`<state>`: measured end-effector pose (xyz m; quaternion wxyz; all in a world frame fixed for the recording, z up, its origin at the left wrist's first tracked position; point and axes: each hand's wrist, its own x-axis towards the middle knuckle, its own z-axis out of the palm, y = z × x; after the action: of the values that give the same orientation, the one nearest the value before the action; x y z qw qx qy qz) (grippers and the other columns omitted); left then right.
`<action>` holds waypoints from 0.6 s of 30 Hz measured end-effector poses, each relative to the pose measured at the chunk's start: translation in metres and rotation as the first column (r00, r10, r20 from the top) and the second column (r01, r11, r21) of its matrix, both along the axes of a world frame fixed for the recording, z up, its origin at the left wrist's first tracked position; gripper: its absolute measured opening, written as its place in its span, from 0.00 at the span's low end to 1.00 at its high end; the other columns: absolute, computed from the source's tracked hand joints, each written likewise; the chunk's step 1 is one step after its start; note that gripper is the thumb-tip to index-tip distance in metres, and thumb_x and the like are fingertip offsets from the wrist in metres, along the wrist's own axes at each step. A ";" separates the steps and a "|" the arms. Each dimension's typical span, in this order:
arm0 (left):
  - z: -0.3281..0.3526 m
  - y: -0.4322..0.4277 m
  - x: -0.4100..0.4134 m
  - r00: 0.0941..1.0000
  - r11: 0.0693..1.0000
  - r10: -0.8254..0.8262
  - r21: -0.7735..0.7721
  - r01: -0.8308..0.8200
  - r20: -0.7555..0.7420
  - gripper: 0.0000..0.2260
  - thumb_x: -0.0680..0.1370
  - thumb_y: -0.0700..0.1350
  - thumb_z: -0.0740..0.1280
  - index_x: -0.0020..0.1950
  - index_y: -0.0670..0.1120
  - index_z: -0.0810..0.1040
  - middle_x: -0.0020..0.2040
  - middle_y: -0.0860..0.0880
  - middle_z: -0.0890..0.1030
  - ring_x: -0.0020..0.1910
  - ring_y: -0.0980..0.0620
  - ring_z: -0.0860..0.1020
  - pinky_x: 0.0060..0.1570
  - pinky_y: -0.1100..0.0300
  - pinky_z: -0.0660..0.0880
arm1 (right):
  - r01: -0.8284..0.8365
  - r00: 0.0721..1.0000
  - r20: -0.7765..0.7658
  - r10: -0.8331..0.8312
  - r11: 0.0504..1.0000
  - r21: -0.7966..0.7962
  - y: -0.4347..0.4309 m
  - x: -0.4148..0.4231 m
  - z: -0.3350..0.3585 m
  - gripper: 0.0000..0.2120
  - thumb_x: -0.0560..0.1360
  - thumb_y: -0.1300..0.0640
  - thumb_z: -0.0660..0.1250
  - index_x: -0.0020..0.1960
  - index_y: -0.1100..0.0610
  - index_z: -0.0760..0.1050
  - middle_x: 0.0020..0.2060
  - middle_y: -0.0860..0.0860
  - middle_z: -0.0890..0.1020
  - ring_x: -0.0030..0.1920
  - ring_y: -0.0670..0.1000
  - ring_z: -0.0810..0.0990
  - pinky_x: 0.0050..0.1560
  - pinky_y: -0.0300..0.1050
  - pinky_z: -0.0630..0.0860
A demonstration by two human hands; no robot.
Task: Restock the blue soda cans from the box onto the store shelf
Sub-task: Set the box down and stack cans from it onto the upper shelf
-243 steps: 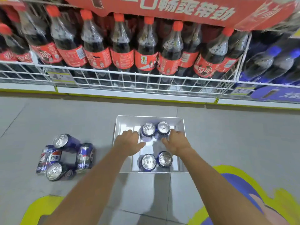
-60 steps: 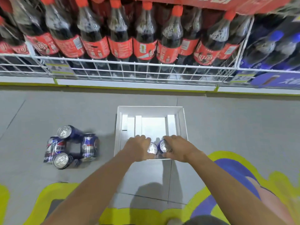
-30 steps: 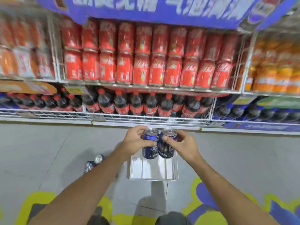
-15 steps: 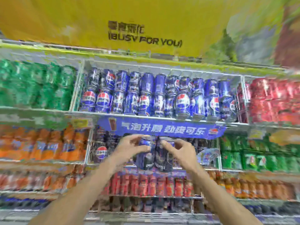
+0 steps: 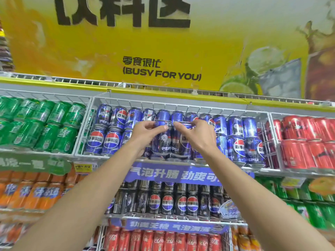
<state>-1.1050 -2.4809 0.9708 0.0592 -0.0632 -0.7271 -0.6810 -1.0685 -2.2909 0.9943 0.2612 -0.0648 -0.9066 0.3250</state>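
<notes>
Left hand (image 5: 145, 134) fingers grip one blue Pepsi can (image 5: 161, 142); right hand (image 5: 197, 136) fingers grip another (image 5: 178, 144), cans touching between them, at wire shelf (image 5: 181, 161).

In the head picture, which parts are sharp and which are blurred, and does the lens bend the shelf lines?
Head view: the yellow sign reads clearly, as do the left hand and right hand, each holding a blue can; the green cans and red cans at the edges are smeared; the wide lens makes the shelf rail curve and slant.
</notes>
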 end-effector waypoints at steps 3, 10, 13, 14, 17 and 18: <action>-0.002 0.004 -0.022 0.999 0.999 -0.019 -0.034 0.021 0.046 0.32 0.61 0.59 0.83 0.60 0.45 0.82 0.56 0.49 0.85 0.57 0.51 0.82 0.57 0.55 0.75 | 0.072 0.997 0.031 -0.073 0.996 0.049 -0.002 -0.016 -0.001 0.36 0.67 0.23 0.67 0.41 0.59 0.76 0.35 0.54 0.79 0.40 0.59 0.79 0.36 0.50 0.74; -0.027 0.009 -0.047 0.987 0.996 -0.066 -0.052 0.075 0.147 0.39 0.58 0.61 0.84 0.62 0.42 0.81 0.59 0.47 0.84 0.58 0.49 0.81 0.52 0.54 0.75 | 0.188 0.975 0.094 -0.201 0.973 0.134 -0.006 -0.025 -0.022 0.32 0.69 0.26 0.69 0.34 0.56 0.68 0.33 0.53 0.76 0.37 0.59 0.76 0.35 0.48 0.68; -0.031 0.013 -0.048 0.986 0.996 -0.076 -0.035 0.082 0.147 0.39 0.59 0.62 0.82 0.63 0.41 0.81 0.60 0.47 0.83 0.62 0.47 0.80 0.55 0.55 0.74 | 0.220 0.966 0.093 -0.241 0.956 0.196 -0.009 -0.025 -0.022 0.32 0.70 0.27 0.69 0.34 0.57 0.68 0.33 0.54 0.77 0.39 0.60 0.78 0.37 0.48 0.69; -0.031 0.014 -0.046 0.985 0.996 -0.080 -0.030 0.085 0.152 0.37 0.64 0.59 0.82 0.65 0.40 0.80 0.61 0.47 0.82 0.62 0.47 0.79 0.56 0.55 0.73 | 0.229 0.963 0.092 -0.253 0.949 0.215 -0.010 -0.026 -0.023 0.31 0.70 0.28 0.69 0.35 0.57 0.69 0.34 0.55 0.77 0.40 0.60 0.79 0.37 0.48 0.69; -0.038 0.016 -0.048 0.987 0.996 -0.074 -0.031 0.079 0.145 0.33 0.69 0.53 0.80 0.68 0.38 0.77 0.62 0.46 0.79 0.60 0.48 0.77 0.61 0.54 0.72 | 0.244 0.959 0.074 -0.274 0.929 0.277 -0.013 -0.026 -0.027 0.32 0.71 0.27 0.67 0.34 0.57 0.71 0.31 0.53 0.75 0.38 0.59 0.80 0.35 0.47 0.69; -0.039 0.017 -0.046 0.988 0.997 -0.067 -0.037 0.073 0.141 0.33 0.69 0.53 0.80 0.68 0.38 0.77 0.62 0.46 0.79 0.60 0.48 0.77 0.61 0.54 0.72 | 0.248 0.957 0.074 -0.279 0.925 0.288 -0.012 -0.026 -0.029 0.33 0.71 0.26 0.66 0.34 0.57 0.71 0.30 0.52 0.74 0.37 0.58 0.79 0.34 0.46 0.68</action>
<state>-1.1511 -2.4640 0.9320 -0.0172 -0.0421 -0.7411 -0.6698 -1.0944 -2.3032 0.9656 0.2571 -0.1675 -0.9393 0.1536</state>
